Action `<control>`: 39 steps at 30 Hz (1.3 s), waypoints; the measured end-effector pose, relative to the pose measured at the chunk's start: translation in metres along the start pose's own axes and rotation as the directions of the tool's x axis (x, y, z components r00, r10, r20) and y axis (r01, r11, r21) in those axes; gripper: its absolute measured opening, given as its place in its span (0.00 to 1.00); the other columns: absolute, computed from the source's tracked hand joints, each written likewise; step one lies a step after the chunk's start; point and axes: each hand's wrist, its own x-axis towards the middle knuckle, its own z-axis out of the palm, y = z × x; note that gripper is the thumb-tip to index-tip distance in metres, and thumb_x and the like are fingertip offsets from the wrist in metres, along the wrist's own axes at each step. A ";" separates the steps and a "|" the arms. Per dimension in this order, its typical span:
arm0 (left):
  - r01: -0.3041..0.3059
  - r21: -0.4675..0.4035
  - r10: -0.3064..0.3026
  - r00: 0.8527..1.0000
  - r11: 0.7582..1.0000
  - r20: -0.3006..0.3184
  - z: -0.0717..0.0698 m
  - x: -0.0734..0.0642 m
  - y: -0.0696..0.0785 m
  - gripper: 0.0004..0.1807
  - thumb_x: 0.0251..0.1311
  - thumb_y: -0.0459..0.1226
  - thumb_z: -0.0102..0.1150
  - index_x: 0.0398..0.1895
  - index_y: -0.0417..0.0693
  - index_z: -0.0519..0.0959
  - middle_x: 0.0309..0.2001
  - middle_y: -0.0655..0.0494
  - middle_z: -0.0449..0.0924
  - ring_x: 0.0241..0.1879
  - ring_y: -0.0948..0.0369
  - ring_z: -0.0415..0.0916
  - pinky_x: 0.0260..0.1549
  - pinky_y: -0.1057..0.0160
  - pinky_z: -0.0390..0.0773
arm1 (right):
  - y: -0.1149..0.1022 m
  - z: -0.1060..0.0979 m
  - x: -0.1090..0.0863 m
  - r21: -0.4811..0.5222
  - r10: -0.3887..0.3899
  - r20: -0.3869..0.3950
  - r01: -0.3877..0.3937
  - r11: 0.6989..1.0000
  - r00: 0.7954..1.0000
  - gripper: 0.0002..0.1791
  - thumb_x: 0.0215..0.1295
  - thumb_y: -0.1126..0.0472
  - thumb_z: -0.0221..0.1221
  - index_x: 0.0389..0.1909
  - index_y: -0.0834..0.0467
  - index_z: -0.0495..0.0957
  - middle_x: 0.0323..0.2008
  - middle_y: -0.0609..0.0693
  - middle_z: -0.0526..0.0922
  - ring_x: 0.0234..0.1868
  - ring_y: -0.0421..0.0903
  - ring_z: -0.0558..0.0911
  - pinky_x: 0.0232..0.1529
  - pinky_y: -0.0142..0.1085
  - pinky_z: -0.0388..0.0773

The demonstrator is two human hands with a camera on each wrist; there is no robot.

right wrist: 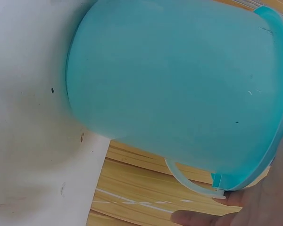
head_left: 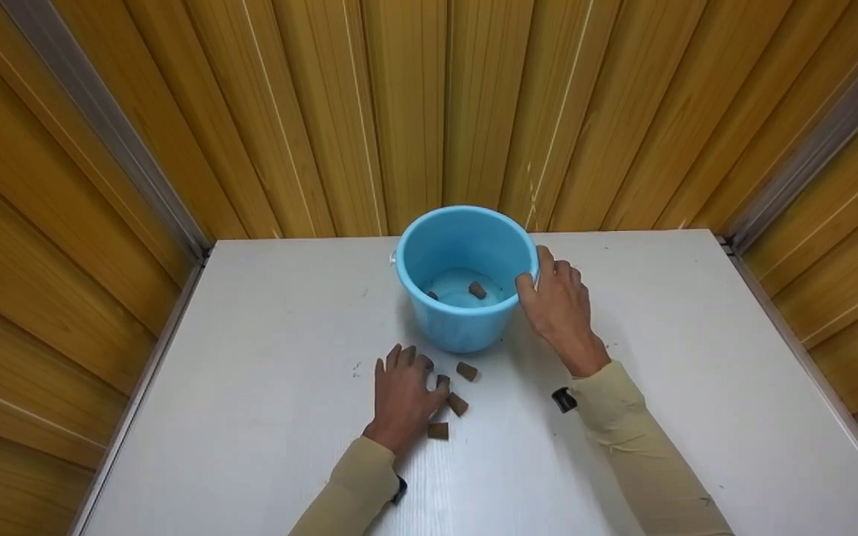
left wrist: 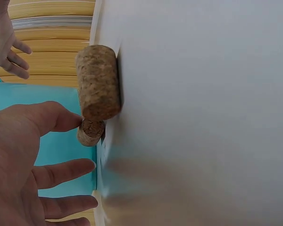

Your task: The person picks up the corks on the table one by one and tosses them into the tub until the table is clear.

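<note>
A light blue bucket (head_left: 462,327) stands upright on the white table, with two corks visible inside, one cork (head_left: 477,290) lying on its floor. My right hand (head_left: 559,305) holds the bucket's right rim, the thumb at the rim and the fingers along the outside. In the right wrist view its fingers (right wrist: 198,217) are beside the handle (right wrist: 188,183). My left hand (head_left: 405,398) is low over the table in front of the bucket, fingers spread. Its thumb (left wrist: 56,117) is right at a small cork (left wrist: 90,133); a nearer cork (left wrist: 98,82) lies beside it.
Several loose corks lie on the table right of the left hand, among them a cork (head_left: 467,371) near the bucket's base and a cork (head_left: 438,431) closer to me. Wood-look panels (head_left: 407,112) wall the white table (head_left: 265,357) at the back and sides.
</note>
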 end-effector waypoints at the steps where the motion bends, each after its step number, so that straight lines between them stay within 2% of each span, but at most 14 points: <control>1: 0.000 0.001 0.000 1.000 1.000 0.002 0.000 0.000 0.000 0.16 0.65 0.46 0.67 0.45 0.43 0.87 0.61 0.39 0.81 0.70 0.37 0.69 0.66 0.29 0.65 | 0.000 0.000 0.000 -0.011 -0.007 -0.005 0.007 1.000 1.000 0.35 0.76 0.49 0.44 0.77 0.64 0.63 0.59 0.70 0.76 0.61 0.67 0.72 0.58 0.64 0.70; 6: -0.004 0.023 0.004 1.000 1.000 0.005 0.001 0.000 0.001 0.15 0.65 0.46 0.66 0.43 0.44 0.87 0.60 0.40 0.82 0.69 0.38 0.70 0.65 0.31 0.67 | -0.001 -0.002 -0.001 -0.068 -0.022 0.005 0.022 0.997 1.000 0.36 0.75 0.50 0.42 0.78 0.66 0.62 0.64 0.73 0.71 0.70 0.71 0.63 0.66 0.68 0.60; 10: 0.001 0.032 -0.001 1.000 0.999 0.013 0.002 0.000 0.002 0.16 0.65 0.47 0.65 0.44 0.44 0.87 0.61 0.40 0.82 0.69 0.38 0.70 0.65 0.31 0.66 | -0.001 -0.004 0.000 -0.118 -0.017 0.035 0.021 0.993 0.999 0.37 0.76 0.49 0.40 0.78 0.67 0.60 0.69 0.74 0.67 0.73 0.73 0.58 0.71 0.69 0.50; 18: 0.012 0.034 -0.013 1.000 0.999 0.026 0.001 0.000 0.003 0.17 0.66 0.48 0.65 0.45 0.44 0.87 0.61 0.41 0.81 0.70 0.38 0.70 0.66 0.29 0.65 | -0.002 -0.005 0.001 -0.133 -0.011 0.042 0.016 0.991 0.999 0.37 0.75 0.48 0.40 0.77 0.67 0.61 0.71 0.74 0.65 0.75 0.74 0.54 0.71 0.70 0.40; 29: 0.013 -0.002 -0.013 0.999 1.000 0.043 -0.001 0.000 0.003 0.17 0.65 0.48 0.66 0.46 0.45 0.87 0.62 0.41 0.81 0.70 0.37 0.69 0.67 0.28 0.64 | -0.002 -0.006 0.002 -0.133 0.000 0.062 0.008 0.991 0.998 0.38 0.76 0.47 0.39 0.79 0.66 0.58 0.75 0.75 0.60 0.77 0.74 0.51 0.71 0.71 0.37; 35: -0.011 0.001 0.011 1.000 1.000 0.028 -0.002 0.000 0.003 0.11 0.63 0.44 0.66 0.37 0.45 0.88 0.60 0.40 0.83 0.68 0.38 0.71 0.65 0.29 0.65 | -0.002 -0.006 0.000 -0.112 -0.009 0.052 0.014 0.994 0.999 0.38 0.76 0.48 0.38 0.79 0.66 0.58 0.78 0.74 0.56 0.77 0.75 0.51 0.71 0.71 0.37; 39: -0.004 -0.014 0.005 1.000 1.000 0.030 -0.002 0.001 0.002 0.10 0.62 0.43 0.67 0.33 0.45 0.88 0.60 0.40 0.83 0.68 0.38 0.72 0.66 0.28 0.65 | -0.002 -0.006 0.000 -0.110 -0.008 0.052 0.014 0.994 0.999 0.38 0.76 0.48 0.38 0.79 0.66 0.58 0.78 0.74 0.56 0.77 0.75 0.51 0.72 0.71 0.37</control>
